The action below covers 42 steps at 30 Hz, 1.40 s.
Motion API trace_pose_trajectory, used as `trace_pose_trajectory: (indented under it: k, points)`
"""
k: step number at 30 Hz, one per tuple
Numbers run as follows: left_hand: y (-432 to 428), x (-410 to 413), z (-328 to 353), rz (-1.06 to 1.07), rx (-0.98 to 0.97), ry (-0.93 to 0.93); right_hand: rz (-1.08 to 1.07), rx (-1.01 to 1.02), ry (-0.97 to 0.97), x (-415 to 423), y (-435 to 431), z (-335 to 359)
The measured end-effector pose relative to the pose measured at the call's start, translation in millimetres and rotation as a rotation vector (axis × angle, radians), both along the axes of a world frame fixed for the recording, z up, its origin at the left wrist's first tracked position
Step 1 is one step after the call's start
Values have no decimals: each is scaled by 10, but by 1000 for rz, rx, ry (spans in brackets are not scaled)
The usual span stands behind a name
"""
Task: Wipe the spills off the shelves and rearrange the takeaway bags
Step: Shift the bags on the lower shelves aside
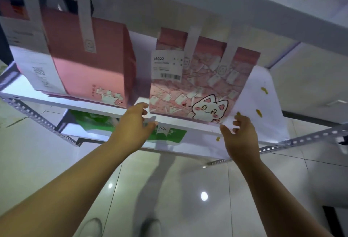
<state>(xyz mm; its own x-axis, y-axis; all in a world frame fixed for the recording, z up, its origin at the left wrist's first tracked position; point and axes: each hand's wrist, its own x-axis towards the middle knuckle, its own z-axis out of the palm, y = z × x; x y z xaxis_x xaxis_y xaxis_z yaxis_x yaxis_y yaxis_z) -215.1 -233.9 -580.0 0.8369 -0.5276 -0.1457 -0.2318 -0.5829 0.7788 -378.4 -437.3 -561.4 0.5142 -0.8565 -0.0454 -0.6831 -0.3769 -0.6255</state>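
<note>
Where the shelf (62, 102) runs off to the far left, a perforated metal rail (37, 118) carries its edge. On it stands a plain pink takeaway bag (94, 61) with white handles and a long white receipt (37, 67) stuck to its left side. Below the board, a green bag (90, 121) sits on the lower level.

The left hand (133, 123) reaches up to the near edge of the shelf. Its fingers are loosely bent and its thumb is spread wide, with nothing between them. The fingertips lie just beside the lower left corner of the cat bag (199, 89). The blur hides whether they touch it.

That bag stands right of the plain one, upright and near the front edge. It is pink, patterned with envelopes and a white cartoon cat, and has a white label (167, 65) on its upper left.

The right hand (241, 137) is at the bag's lower right corner, fingers curled and thumb raised. I cannot tell whether it pinches the bag, grips the white sheet (267, 127) beside it, or holds nothing.

Yellow spills (259, 113) dot that sheet to the right of the cat bag, one far back, one nearer, and another drop by the right thumb at the shelf's edge.

An upper shelf (226, 10) hangs over everything, and glossy floor tiles (188, 184) lie below.
</note>
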Motion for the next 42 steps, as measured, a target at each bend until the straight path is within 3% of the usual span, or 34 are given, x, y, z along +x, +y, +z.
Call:
trace_pose_trajectory:
  k: [8,13,19,33,42]
  points:
    - [-326,100,-66,37,98,-45,87,87,78,170,-342,-100]
    - [-362,159,-85,23,2,41,171,105,0,276,-405,-143]
    - [-375,146,-86,-9,-122,10,145,131,-85,294,-454,-74]
    - [-319,175,-27,-31,-97,31,155,136,-38,286,-378,24]
    - [-38,3,93,-49,-24,-38,36,41,-67,32,-49,226]
